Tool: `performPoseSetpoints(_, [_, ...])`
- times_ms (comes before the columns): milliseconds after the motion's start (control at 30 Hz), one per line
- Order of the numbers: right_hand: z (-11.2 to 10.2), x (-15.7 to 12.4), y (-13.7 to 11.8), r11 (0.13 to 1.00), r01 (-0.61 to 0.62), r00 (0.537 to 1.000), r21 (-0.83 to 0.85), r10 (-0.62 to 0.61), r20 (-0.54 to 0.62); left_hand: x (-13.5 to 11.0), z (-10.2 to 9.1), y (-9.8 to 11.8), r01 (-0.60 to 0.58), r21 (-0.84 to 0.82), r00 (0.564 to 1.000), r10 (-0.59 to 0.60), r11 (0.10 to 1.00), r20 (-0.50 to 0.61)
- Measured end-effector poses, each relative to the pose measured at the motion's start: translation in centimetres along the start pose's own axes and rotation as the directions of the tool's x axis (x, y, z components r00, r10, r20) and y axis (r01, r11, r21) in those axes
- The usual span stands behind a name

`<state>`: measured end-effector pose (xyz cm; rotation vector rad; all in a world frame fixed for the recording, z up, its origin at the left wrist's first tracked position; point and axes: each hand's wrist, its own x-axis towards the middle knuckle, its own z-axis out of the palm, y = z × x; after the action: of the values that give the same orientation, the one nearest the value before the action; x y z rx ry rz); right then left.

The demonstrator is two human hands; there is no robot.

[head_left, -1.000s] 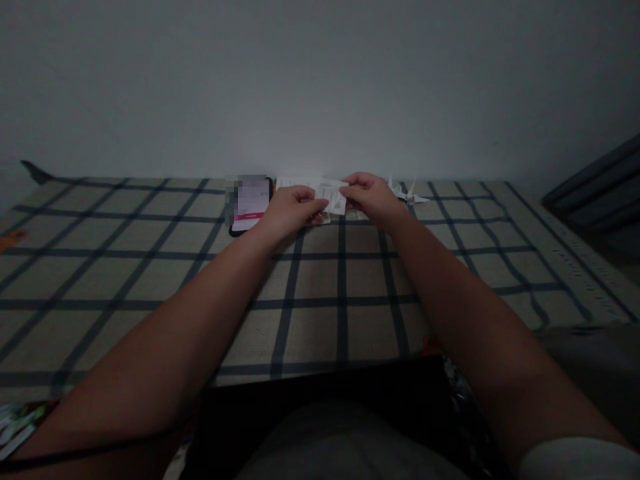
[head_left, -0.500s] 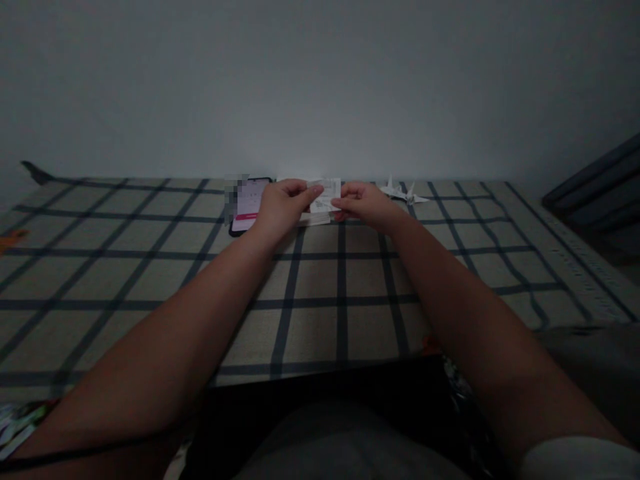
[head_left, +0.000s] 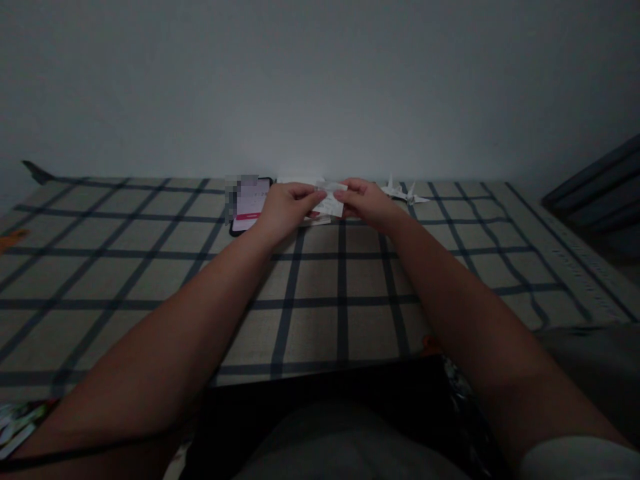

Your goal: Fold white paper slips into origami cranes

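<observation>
Between my hands is a small piece of white paper with faint print on it. My left hand pinches its left side, thumb on top. Thumb and fingers of my right hand grip the opposite side. Beneath and behind the paper lies a white stack, perhaps more paper, mostly covered by my left hand. A phone with its screen lit rests just left of that hand. To the right of my right hand sit folded white paper cranes, touching or close together.
A checked cloth covers the table, which meets a plain wall at the back. An orange object lies at the left edge. Dark slatted furniture stands at the far right.
The paper has turned and tilted in my fingers, and my right thumb has shifted up onto its upper right part. Both hands stay in nearly the same place.
</observation>
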<state>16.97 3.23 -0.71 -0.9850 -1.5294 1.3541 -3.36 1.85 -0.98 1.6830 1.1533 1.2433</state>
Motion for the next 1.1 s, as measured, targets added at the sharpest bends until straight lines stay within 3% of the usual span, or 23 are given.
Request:
performPoseSetpoints(133, [-0.3,0.1,0.1,0.996,0.042,0.998,-0.075,-0.045,-0.037,-0.3,0.1,0.0,0.012,0.034,0.999,-0.014,0.999,0.04])
performPoseSetpoints(367, [-0.7,0.1,0.3,0.993,0.071,0.995,-0.092,-0.077,-0.064,-0.5,0.8,-0.1,0.15,-0.192,0.981,-0.122,0.97,0.148])
performPoseSetpoints(600, [-0.5,0.5,0.6,0.996,0.085,0.994,-0.014,-0.086,-0.067,-0.6,0.5,0.5,0.175,-0.185,0.975,-0.144,0.967,0.169])
performPoseSetpoints(900, [-0.7,0.9,0.9,0.996,0.093,0.99,0.011,-0.091,-0.106,-0.2,1.0,-0.7,0.165,-0.302,0.978,-0.115,0.939,0.176])
performPoseSetpoints(1100, [-0.5,0.6,0.4,0.998,0.069,0.992,-0.006,-0.069,-0.103,-0.2,0.7,-0.2,0.146,-0.206,0.984,-0.121,0.968,0.131])
